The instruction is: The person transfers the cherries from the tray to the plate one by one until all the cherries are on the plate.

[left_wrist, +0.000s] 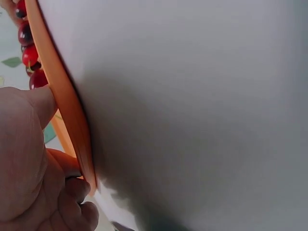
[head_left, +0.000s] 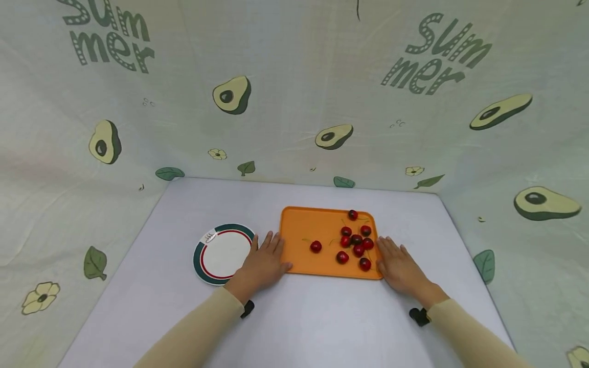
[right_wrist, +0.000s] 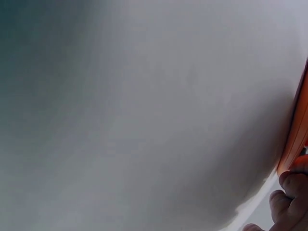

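An orange tray with red cherries lies between both hands in the head view. Most of the cherries cluster on its right half; a single cherry sits apart toward the left. My left hand is at the tray's left end, its thumb touching the near rim. In the left wrist view the thumb is against the orange rim. My right hand lies along the right end, fingers extended beside the rim. The right wrist view catches only part of its fingers by the tray.
Left of the tray sits a white plate with a green and red rim, partly behind my left hand. The white table meets a cloth backdrop printed with avocados and leaves at the back and sides.
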Demonstrator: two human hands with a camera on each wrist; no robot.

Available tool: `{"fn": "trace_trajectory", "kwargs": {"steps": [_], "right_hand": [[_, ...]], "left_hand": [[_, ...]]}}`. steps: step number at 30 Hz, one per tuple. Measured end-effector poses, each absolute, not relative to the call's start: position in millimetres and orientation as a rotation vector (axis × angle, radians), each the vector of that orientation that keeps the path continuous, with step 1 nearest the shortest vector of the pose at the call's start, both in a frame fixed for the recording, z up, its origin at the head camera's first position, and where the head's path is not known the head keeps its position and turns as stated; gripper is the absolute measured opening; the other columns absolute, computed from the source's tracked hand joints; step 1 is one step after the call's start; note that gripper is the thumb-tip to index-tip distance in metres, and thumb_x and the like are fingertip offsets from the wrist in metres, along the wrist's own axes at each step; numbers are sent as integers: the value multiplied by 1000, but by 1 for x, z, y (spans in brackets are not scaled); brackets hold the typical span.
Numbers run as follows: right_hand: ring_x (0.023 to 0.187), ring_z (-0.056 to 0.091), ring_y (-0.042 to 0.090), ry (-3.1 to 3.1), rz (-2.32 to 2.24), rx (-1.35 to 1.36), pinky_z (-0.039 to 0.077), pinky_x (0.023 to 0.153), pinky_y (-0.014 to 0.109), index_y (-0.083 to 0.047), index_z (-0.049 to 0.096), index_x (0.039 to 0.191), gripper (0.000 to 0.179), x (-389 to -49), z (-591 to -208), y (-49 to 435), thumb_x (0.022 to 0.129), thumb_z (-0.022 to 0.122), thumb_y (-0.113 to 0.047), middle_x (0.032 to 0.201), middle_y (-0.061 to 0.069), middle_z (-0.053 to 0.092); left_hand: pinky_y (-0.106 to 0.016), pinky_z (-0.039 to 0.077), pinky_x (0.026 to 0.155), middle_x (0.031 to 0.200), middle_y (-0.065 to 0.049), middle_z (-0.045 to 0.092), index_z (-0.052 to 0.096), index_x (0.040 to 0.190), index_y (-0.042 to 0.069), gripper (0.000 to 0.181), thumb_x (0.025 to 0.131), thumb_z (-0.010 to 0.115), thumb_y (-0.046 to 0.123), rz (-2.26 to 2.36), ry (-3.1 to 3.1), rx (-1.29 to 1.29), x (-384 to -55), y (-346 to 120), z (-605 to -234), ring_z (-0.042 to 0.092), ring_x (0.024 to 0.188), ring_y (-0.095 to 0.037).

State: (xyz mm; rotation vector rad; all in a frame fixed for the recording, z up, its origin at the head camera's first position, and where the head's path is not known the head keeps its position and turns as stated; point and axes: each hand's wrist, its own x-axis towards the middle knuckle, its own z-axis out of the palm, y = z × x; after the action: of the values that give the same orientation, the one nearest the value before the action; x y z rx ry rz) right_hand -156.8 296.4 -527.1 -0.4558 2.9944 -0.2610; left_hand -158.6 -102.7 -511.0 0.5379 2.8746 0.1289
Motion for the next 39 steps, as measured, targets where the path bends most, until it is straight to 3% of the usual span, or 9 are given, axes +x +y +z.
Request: {"fn": "trace_trajectory", "kwargs": {"steps": [18,28,39], "right_hand": [[155,32,44,3046,-176,-561,25,124,65,5,36,160,67,-127,-528,282,107,58,-30,166,23,38],[154,33,45,3064,-186,-606,27,123,66,7,37,159,65,-135,-526,279,107,57,-27,165,24,39],[156,30,45,3028,-204,-593,24,124,66,7,35,160,65,-141,-527,278,108,54,-29,166,24,36]], "left_hand": [[-66,11,128,172,-15,30,35,164,3,88,102,53,63,143,2919,584,-127,-128,-517,20,162,-36],[-64,9,129,173,-12,29,32,165,6,92,101,49,69,101,2906,588,-134,-135,-517,17,163,-35],[-61,12,130,172,-11,31,33,165,7,89,101,53,65,160,2893,574,-139,-139,-517,18,163,-32]]}}
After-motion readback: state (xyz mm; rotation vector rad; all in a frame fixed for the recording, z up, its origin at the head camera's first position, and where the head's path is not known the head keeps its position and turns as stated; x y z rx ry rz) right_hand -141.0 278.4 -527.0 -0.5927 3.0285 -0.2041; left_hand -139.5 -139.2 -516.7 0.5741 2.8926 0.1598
